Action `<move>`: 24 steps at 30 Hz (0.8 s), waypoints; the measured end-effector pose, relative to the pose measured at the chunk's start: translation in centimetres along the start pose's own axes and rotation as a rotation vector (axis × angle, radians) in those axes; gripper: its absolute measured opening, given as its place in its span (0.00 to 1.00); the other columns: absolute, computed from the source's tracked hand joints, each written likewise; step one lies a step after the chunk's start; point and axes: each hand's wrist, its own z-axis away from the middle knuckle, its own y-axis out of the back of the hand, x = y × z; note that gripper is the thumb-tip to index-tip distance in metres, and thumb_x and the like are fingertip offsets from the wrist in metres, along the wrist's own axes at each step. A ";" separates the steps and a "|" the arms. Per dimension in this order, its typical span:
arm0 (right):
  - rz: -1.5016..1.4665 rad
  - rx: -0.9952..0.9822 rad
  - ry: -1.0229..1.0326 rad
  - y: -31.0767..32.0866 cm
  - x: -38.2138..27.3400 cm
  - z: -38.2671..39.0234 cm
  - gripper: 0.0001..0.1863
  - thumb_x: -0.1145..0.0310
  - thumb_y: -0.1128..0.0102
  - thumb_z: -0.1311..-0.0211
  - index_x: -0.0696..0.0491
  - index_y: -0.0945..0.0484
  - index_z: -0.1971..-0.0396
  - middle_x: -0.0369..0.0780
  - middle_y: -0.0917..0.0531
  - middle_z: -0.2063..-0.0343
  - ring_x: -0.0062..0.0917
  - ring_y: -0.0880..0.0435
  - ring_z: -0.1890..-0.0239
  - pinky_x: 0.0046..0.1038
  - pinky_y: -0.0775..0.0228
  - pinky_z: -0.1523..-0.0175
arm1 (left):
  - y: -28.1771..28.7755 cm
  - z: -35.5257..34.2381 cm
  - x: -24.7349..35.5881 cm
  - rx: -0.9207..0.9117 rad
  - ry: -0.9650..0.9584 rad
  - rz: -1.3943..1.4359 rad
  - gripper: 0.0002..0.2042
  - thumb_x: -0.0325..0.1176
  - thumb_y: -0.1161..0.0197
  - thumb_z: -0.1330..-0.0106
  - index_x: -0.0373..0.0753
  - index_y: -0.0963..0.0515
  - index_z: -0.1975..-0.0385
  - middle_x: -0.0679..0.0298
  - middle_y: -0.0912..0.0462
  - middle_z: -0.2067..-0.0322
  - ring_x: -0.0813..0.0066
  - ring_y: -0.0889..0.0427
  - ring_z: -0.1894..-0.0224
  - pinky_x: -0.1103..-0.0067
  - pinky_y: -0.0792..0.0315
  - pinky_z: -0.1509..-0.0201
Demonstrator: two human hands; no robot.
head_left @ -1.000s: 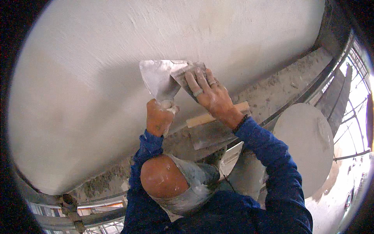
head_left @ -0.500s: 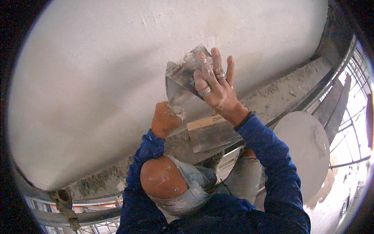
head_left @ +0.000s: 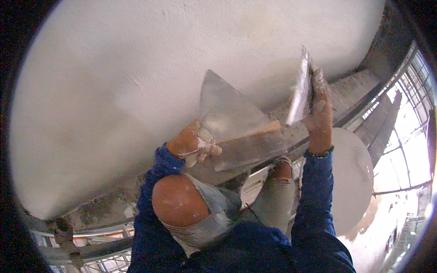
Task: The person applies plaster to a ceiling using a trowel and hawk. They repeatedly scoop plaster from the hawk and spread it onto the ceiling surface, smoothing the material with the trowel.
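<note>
My left hand is wrapped round the handle of a wide putty knife, whose flared metal blade points up and away over the ledge. A pale handle end shows below the fingers. At the right, my right hand grips a flat metal plastering trowel, turned nearly edge-on; its handle is hidden by the hand. The two tools are apart. Pale smears coat the fingers of both hands. Beyond them rises a large, pale plastered surface, apart from both blades.
A dusty ledge runs along the foot of the plastered surface. A grey board with a wooden edge lies below the putty knife. Right of my arm is a large round, pale-topped thing. Metal bars stand at the far right.
My right hand has moved right and lower, taking the trowel away from the putty knife and turning it edge-on. The putty knife's blade, partly covered before, now shows bare metal.
</note>
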 end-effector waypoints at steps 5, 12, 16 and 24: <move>0.096 -0.242 -0.304 0.7 4.4 3.4 0.25 0.49 0.54 0.36 0.55 0.29 0.51 0.39 0.22 0.59 0.23 0.22 0.64 0.24 0.26 0.59 | -0.6 -1.6 -1.0 -0.249 0.037 0.061 0.28 0.27 0.29 0.56 0.35 0.31 0.52 0.65 0.23 0.79 0.81 0.28 0.86 0.82 0.34 0.87; 0.256 -0.429 -0.213 -0.7 7.5 5.8 0.26 0.51 0.55 0.35 0.58 0.30 0.50 0.41 0.27 0.49 0.23 0.27 0.51 0.26 0.37 0.45 | 0.9 -2.7 -5.2 -0.275 -0.115 -0.204 0.30 0.26 0.30 0.56 0.36 0.32 0.50 0.64 0.22 0.69 0.79 0.26 0.75 0.82 0.30 0.78; 0.551 -0.531 0.086 1.8 10.6 4.1 0.29 0.52 0.57 0.35 0.60 0.35 0.44 0.44 0.30 0.46 0.24 0.31 0.45 0.25 0.41 0.42 | 0.7 -2.8 -5.9 -0.231 -0.057 -0.185 0.28 0.26 0.30 0.57 0.36 0.30 0.51 0.64 0.22 0.63 0.75 0.24 0.66 0.78 0.28 0.63; 0.450 -0.192 -0.102 3.4 14.9 1.2 0.16 0.62 0.48 0.39 0.57 0.24 0.58 0.35 0.20 0.68 0.18 0.22 0.65 0.21 0.29 0.62 | -0.1 -2.3 -4.2 -0.250 -0.351 -0.255 0.21 0.27 0.34 0.54 0.36 0.25 0.56 0.64 0.20 0.63 0.75 0.24 0.64 0.78 0.29 0.59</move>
